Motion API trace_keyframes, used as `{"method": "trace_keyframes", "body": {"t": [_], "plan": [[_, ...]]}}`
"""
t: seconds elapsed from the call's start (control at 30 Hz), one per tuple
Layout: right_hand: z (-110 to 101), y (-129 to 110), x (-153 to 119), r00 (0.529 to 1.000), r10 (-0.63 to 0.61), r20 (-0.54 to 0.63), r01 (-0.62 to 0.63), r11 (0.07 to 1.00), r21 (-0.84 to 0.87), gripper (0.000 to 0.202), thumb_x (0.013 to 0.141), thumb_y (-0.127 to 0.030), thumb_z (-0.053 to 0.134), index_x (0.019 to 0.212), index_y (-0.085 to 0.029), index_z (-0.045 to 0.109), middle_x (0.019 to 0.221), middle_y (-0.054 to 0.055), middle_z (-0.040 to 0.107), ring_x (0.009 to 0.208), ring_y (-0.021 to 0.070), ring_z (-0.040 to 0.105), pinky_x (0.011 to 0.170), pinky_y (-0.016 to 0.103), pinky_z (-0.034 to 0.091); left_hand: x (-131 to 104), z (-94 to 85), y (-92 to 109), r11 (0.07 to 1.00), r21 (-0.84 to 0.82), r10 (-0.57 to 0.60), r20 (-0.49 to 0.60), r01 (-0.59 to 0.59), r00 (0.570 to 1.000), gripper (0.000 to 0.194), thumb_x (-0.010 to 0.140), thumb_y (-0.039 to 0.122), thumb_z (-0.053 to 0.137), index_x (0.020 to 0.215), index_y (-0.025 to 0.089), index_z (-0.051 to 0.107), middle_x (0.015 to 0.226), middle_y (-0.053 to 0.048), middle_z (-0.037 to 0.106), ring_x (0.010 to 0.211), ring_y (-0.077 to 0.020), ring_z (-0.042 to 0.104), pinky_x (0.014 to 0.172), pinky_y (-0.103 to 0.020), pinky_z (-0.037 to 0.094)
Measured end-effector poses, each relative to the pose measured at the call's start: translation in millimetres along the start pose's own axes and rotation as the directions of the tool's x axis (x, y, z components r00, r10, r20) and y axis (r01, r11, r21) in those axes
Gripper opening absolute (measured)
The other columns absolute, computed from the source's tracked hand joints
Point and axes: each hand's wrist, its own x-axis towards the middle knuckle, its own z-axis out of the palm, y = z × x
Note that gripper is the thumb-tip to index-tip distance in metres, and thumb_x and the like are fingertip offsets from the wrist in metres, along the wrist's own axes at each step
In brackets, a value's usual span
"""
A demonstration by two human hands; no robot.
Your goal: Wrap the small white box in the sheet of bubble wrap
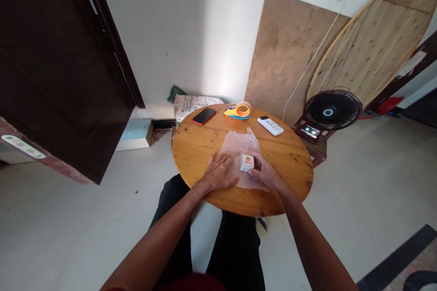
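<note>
A sheet of bubble wrap (251, 183) lies on the round wooden table (194, 145) before me. My left hand (218, 173) rests flat on the sheet's left side, fingers spread, holding nothing. On the middle of the sheet is a small white box (246, 163) with red print on top. My right hand (266, 173) grips this box from its right side, thumb and fingers curved around it. Beyond the far edge of the sheet is a tape dispenser (238, 111) in orange and blue, with a roll of clear tape in it.
A red-edged phone (204, 116) lies at the table's far left, a white remote control (271, 125) at the far right. A black fan (332, 108) stands on a wooden stool to the right. A board (283, 41) and a round tabletop (378, 36) lean on the wall.
</note>
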Motion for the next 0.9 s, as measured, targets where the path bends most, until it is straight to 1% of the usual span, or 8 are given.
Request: {"method": "trace_keyframes", "body": {"t": [0.07,0.13,0.2,0.33,0.43,0.6,0.77,0.9], "plan": [[-0.3,1.6,-0.6,0.999,0.002,0.042,-0.006,0.995,0.102,0.049,0.069,-0.023,0.061,0.117,-0.02,0.052,0.115,0.007,0.064,0.105,0.0211,0.061,0.091,0.036,0.047,0.0,-0.9,0.3,1.0,-0.002,-0.002,0.006,0.002,1.0,0.081,0.073,0.049,0.061,0.143,0.023,0.029,0.143,-0.009,0.043,0.138,-0.0307,0.028,0.115,-0.053,0.006],[0.4,2.1,-0.2,0.999,0.008,0.053,-0.015,0.991,0.133,0.043,0.07,-0.024,0.061,0.113,-0.02,0.053,0.113,0.007,0.065,0.103,0.0215,0.061,0.091,0.037,0.048,0.0,-2.1,0.8,1.0,-0.011,-0.011,0.014,0.011,1.0,0.083,0.072,0.049,0.063,0.144,0.023,0.028,0.144,-0.009,0.042,0.138,-0.031,0.028,0.115,-0.053,0.006],[2.2,1.9,0.3,0.999,0.01,0.032,-0.013,0.994,0.111,0.043,0.071,-0.026,0.062,0.113,-0.02,0.054,0.112,0.007,0.065,0.102,0.0221,0.062,0.09,0.038,0.048,0.0,-2.8,0.9,1.0,-0.02,-0.018,0.016,0.018,1.0,0.085,0.071,0.049,0.063,0.144,0.023,0.028,0.144,-0.009,0.042,0.138,-0.031,0.028,0.115,-0.053,0.005],[6.4,0.6,-0.5,0.999,0.017,-0.045,-0.017,1.0,-0.014,0.046,0.072,-0.031,0.062,0.117,-0.021,0.056,0.113,0.008,0.065,0.103,0.0242,0.06,0.09,0.04,0.048,-0.1,-1.8,-0.2,1.0,-0.026,-0.011,0.01,0.011,1.0,0.086,0.071,0.05,0.063,0.143,0.021,0.029,0.144,-0.009,0.042,0.138,-0.0314,0.028,0.115,-0.053,0.005],[7.3,-1.2,-2.8,0.998,0.002,-0.057,-0.006,0.998,-0.066,0.046,0.073,-0.032,0.062,0.118,-0.021,0.056,0.117,0.009,0.063,0.106,0.025,0.059,0.091,0.041,0.046,0.2,0.0,-1.5,1.0,-0.023,-0.006,0.003,0.006,1.0,0.086,0.07,0.05,0.064,0.143,0.021,0.029,0.144,-0.009,0.042,0.138,-0.0314,0.028,0.115,-0.053,0.006],[7.6,-7.2,-7.9,0.998,0.011,-0.064,-0.017,0.996,-0.09,0.049,0.075,-0.028,0.059,0.123,-0.023,0.054,0.122,0.007,0.061,0.111,0.0248,0.056,0.096,0.042,0.044,0.3,0.9,-1.7,1.0,-0.02,-0.004,0.002,0.004,1.0,0.087,0.07,0.05,0.064,0.144,0.021,0.028,0.145,-0.009,0.041,0.138,-0.0313,0.028,0.115,-0.054,0.006],[7.2,-11.1,-9.1,0.997,0.006,-0.079,-0.016,0.992,-0.121,0.048,0.075,-0.029,0.059,0.123,-0.023,0.054,0.124,0.007,0.06,0.112,0.0246,0.056,0.095,0.041,0.045,0.0,-1.6,-0.1,1.0,-0.024,0.0,0.008,0.0,1.0,0.089,0.07,0.049,0.065,0.144,0.022,0.026,0.145,-0.008,0.04,0.138,-0.0317,0.028,0.115,-0.055,0.007],[6.1,-8.4,-7.1,0.998,0.001,-0.063,-0.006,0.998,-0.069,0.049,0.074,-0.03,0.062,0.122,-0.022,0.056,0.123,0.008,0.061,0.112,0.0255,0.056,0.095,0.041,0.045,-0.2,-2.2,0.5,1.0,-0.025,-0.007,0.017,0.007,1.0,0.088,0.069,0.049,0.065,0.144,0.022,0.028,0.145,-0.009,0.04,0.138,-0.0323,0.027,0.115,-0.055,0.007]]}}
